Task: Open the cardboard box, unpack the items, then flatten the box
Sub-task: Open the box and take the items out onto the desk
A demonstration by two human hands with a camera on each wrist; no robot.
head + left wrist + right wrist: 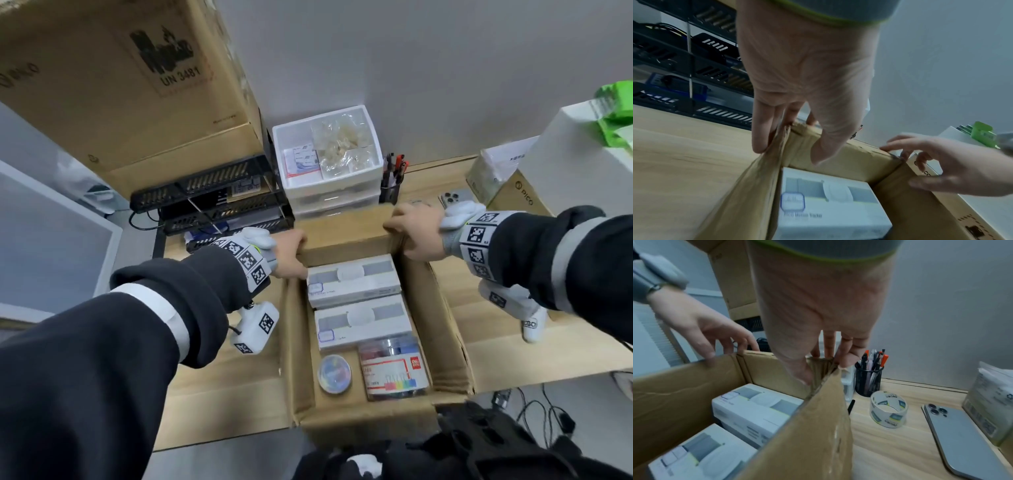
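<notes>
An open cardboard box (296, 359) stands on the wooden desk in front of me, flaps folded out. Inside lie two white product boxes (352, 281) (363, 322), a round tin (334, 373) and a clear jar of coloured clips (394, 370). My left hand (294, 253) grips the far left corner of the box; in the left wrist view the left hand (791, 149) has its thumb inside and fingers (760, 141) outside the wall. My right hand (400, 233) pinches the far right corner the same way, and the right wrist view shows that hand (824, 366) on the rim.
Behind the box stand a white drawer unit (329, 161), a black mesh pen holder (390, 185) and a black wire rack (212, 198) under a large carton (120, 85). To the right lie a tape roll (888, 408) and a phone (962, 439).
</notes>
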